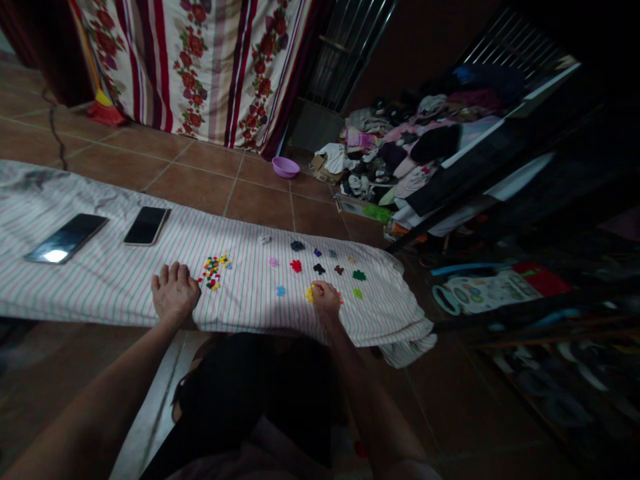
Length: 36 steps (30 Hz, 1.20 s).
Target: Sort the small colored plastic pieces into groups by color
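Note:
A striped pink-and-white cloth [100, 280] lies across the tiled floor. My left hand [173, 292] rests flat on it, fingers together, just left of a mixed pile of small coloured pieces [213, 271]. My right hand [325, 297] is curled over a yellow group of pieces [309, 294] near the cloth's front edge; whether it grips one I cannot tell. Beyond it lie small sorted groups: red [296, 266], black [319, 269], green [359, 275], light blue [281, 291], pink [273, 262].
Two dark phones [67, 237] [146, 225] lie on the cloth at the left. A purple bowl [285, 167] sits on the tiles by a floral curtain [210, 67]. A heap of clothes [400, 147] and dark shelving fill the right side.

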Motion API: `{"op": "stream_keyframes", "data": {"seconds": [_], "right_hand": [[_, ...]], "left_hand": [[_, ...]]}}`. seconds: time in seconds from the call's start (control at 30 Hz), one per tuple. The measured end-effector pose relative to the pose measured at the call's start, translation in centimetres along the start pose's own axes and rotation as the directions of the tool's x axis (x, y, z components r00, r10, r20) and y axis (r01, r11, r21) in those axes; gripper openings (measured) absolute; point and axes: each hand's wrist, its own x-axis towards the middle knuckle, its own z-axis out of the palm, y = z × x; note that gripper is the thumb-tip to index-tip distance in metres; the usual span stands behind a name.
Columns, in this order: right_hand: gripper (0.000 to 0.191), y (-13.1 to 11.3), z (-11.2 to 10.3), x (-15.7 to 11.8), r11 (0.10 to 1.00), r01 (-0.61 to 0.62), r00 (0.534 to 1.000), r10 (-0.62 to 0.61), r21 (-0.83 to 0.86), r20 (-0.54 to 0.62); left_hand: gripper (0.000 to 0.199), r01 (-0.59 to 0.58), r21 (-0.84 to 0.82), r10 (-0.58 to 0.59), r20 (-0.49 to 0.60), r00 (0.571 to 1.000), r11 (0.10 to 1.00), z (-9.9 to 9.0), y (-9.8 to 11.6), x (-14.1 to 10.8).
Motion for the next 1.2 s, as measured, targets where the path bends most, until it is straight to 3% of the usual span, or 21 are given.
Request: {"op": "stream_keyframes", "data": {"seconds": [0.27,0.73,0.93,1.2], "right_hand": [[0.025,0.8,0.4,-0.5,0.995,0.049,0.999,-0.047,-0.089,0.029],[0.026,0.4,0.5,-0.5,0.996,0.071,0.997,-0.07,-0.052,0.024],[0.028,-2.9,1.9,-0.6,0.988,0.149,0.989,-0.15,0.036,0.008],[0.03,-9.3,5.4,-2.8,0.926,0.334,0.907,-0.367,0.176,0.207]], "left_hand": [[0.048,0.005,-0.005,-0.005,0.0,1.0,1.0,-0.1,0.1,0.0],[0.049,0.022,-0.007,-0.022,0.003,1.0,1.0,0.2,0.1,0.0],[0.05,-0.011,0.011,0.012,-0.005,1.0,1.0,0.5,-0.4,0.0],[0.048,-0.014,0.015,0.015,-0.03,0.999,1.0,0.9,-0.4,0.2]]}}
